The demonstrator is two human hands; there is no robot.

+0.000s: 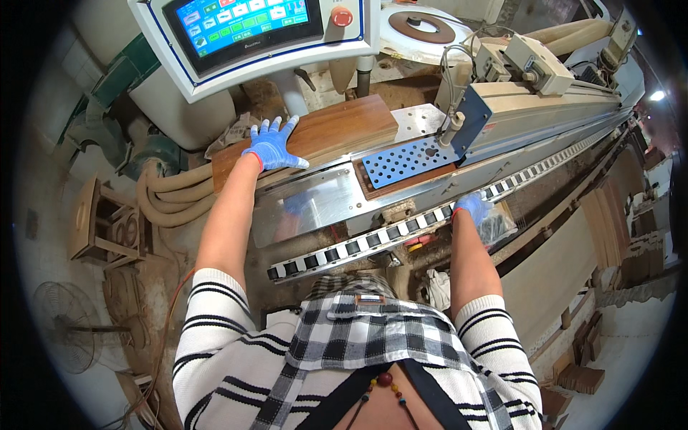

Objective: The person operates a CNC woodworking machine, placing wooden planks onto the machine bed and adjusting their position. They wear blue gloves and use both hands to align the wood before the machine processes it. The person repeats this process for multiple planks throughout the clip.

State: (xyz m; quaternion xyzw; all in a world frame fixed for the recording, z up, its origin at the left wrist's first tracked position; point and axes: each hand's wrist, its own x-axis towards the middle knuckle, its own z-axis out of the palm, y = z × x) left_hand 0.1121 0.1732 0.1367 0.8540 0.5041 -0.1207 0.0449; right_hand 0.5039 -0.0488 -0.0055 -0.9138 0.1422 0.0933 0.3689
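Note:
My left hand (pixel 274 143) in a blue glove lies with fingers spread on a brown wooden board (pixel 344 122) atop the machine's steel bed (pixel 310 211). My right hand (pixel 473 208), also gloved, has its fingers curled at the long roller rail (pixel 392 232) along the machine's front; what they hold is hidden. A blue perforated plate (pixel 401 163) is fixed beside a vertical cylinder at the machine's housing (pixel 537 125), right of the board.
A control screen (pixel 244 25) with a red button stands above the board. Hoses (pixel 172 190), a wooden frame (pixel 107 222) and a fan (pixel 64 322) are at left. Sheet panels (pixel 559 265) and stacked boards lie at right. A round white machine top (pixel 416 32) is behind.

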